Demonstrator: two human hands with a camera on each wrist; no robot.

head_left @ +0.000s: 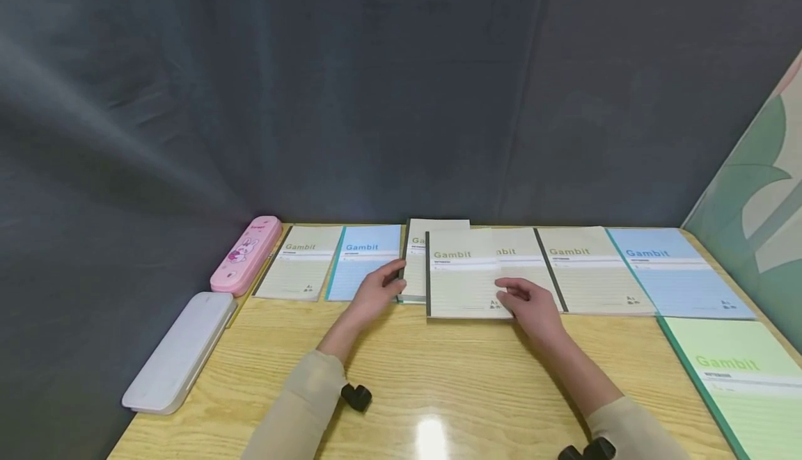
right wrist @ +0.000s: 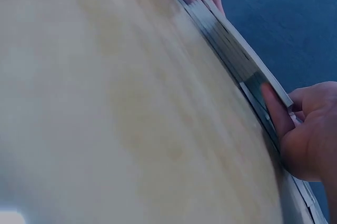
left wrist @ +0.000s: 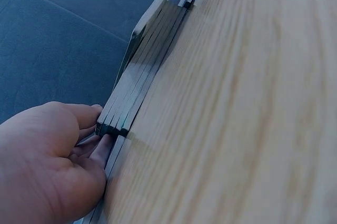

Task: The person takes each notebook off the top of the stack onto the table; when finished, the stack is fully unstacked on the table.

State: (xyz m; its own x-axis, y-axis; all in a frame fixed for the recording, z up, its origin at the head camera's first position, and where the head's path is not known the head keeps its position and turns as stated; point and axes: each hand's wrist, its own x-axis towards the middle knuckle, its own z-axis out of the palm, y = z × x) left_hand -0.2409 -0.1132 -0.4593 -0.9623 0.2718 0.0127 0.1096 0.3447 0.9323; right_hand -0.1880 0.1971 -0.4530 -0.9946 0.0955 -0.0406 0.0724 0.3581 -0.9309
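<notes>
Grey case (head_left: 178, 352): lies at the lower left of the head view, near the table's left edge.
Pink case (head_left: 246, 255): sits just above the grey one, beside the first book.
Row of books (head_left: 305, 262): they lie side by side along the far edge of the wooden table (head_left: 438, 376), covers up, so each one shows.
Left hand (head_left: 376, 293): near the middle of the head view. Its fingers are bent around the left edge of the stack of books (head_left: 466, 272). In the left wrist view the fingers (left wrist: 102, 148) press on the stack's corner (left wrist: 113, 126), maybe to keep the books lined up.
Stack of books: in the middle of the row, lying a bit over the books next to it.
Right hand (head_left: 529, 303): just right of the middle. Its thumb (right wrist: 274, 108) pushes at the stack's near edge, other fingers curled at its right side.
Green book (head_left: 739, 369): lower right, away from both hands.
</notes>
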